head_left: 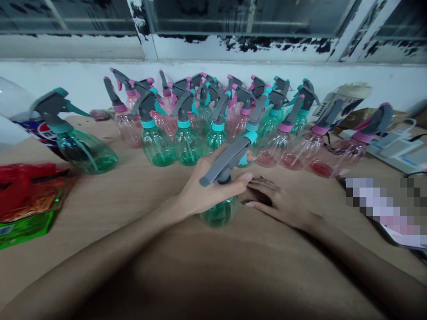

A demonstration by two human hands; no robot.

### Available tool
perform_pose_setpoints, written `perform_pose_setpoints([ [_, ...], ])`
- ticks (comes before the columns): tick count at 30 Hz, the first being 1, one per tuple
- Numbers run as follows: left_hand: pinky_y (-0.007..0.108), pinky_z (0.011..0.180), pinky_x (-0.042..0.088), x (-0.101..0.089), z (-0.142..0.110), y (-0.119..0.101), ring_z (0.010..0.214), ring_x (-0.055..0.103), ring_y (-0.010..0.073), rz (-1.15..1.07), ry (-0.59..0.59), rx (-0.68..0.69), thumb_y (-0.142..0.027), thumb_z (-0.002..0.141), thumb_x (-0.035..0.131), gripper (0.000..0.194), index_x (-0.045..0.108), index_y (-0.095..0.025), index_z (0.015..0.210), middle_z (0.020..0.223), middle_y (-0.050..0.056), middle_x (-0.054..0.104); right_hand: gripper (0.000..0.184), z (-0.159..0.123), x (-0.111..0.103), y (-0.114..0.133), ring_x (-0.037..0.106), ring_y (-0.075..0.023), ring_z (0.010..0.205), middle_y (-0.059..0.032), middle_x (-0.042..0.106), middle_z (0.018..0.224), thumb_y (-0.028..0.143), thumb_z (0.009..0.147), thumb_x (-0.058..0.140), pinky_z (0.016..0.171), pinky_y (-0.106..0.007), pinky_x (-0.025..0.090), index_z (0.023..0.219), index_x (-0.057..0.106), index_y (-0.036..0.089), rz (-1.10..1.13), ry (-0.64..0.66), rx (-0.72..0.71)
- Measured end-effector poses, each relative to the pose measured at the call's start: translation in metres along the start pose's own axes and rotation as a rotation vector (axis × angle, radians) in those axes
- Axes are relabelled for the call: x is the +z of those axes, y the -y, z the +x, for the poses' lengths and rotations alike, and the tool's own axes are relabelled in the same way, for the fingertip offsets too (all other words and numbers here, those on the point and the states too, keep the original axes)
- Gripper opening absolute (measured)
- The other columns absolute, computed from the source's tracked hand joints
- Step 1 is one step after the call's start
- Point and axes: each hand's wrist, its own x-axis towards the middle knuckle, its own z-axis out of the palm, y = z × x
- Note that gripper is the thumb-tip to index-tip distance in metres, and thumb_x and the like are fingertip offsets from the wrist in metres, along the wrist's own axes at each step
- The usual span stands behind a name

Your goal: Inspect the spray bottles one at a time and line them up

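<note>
- Centre (clock directions start here): the green spray bottle point(218, 214), upright and partly hidden by fingers; its grey nozzle head point(230, 160) slants up toward 1 o'clock. Whether the base touches the table point(140, 195) cannot be told.
- Left hand point(203, 189): grasping the bottle round its neck, thumb pointing toward 3 o'clock.
- Right hand point(288, 205): at 3 o'clock, released, fingers extended palm down, tips just beside the bottle; contact with it cannot be told.
- 12 o'clock: a crowd of spray bottles point(204, 109), pink and green, before the white wall point(80, 80).
- 11 o'clock: 2 green bottles point(187, 144) in the front row.
- 2 o'clock: 3 pink bottles point(293, 155), near a white container point(345, 104).
- 10 o'clock: 1 green bottle point(88, 153), tilted, near a soda bottle point(42, 129).
- 9 o'clock: a red and green snack bag point(33, 204).
- 3 o'clock, beyond the right hand: a flat device point(396, 218), its surface pixelated.
</note>
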Motion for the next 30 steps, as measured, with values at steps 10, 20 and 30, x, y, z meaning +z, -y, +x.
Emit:
perform_pose_setpoints([
  [10, 0.027, 0.056, 0.042, 0.002, -0.005, 0.009, 0.057, 0.046, 0.0133, -0.006, -0.094, 0.059, -0.028, 0.074, 0.048, 0.010, 0.052, -0.023, 0.082, 0.065, -0.004, 0.049, 0.058, 0.000, -0.001, 0.002, 0.040, -0.0245, 0.130, -0.0058, 0.047, 0.139, 0.049, 0.086, 0.050, 0.108, -0.051, 0.033, 0.138, 0.039, 0.025, -0.028, -0.020, -0.005],
  [20, 0.033, 0.075, 0.050, 0.003, -0.015, 0.005, 0.081, 0.064, 0.0182, 0.089, -0.070, -0.096, -0.028, 0.084, 0.051, 0.015, 0.060, -0.020, 0.093, 0.090, 0.004, 0.069, 0.058, 0.000, 0.001, 0.001, 0.041, -0.0253, 0.130, -0.0057, 0.046, 0.139, 0.050, 0.086, 0.050, 0.107, -0.052, 0.034, 0.138, 0.039, 0.026, -0.009, -0.027, -0.013],
  [30, 0.034, 0.072, 0.048, -0.084, -0.064, 0.031, 0.081, 0.063, 0.0250, 0.488, -0.338, -0.401, -0.048, 0.080, 0.055, 0.033, 0.068, -0.020, 0.090, 0.086, 0.005, 0.070, 0.056, -0.004, 0.004, 0.003, 0.039, -0.0249, 0.130, -0.0044, 0.046, 0.140, 0.051, 0.084, 0.051, 0.108, -0.051, 0.034, 0.134, 0.045, 0.026, 0.020, -0.046, 0.046],
])
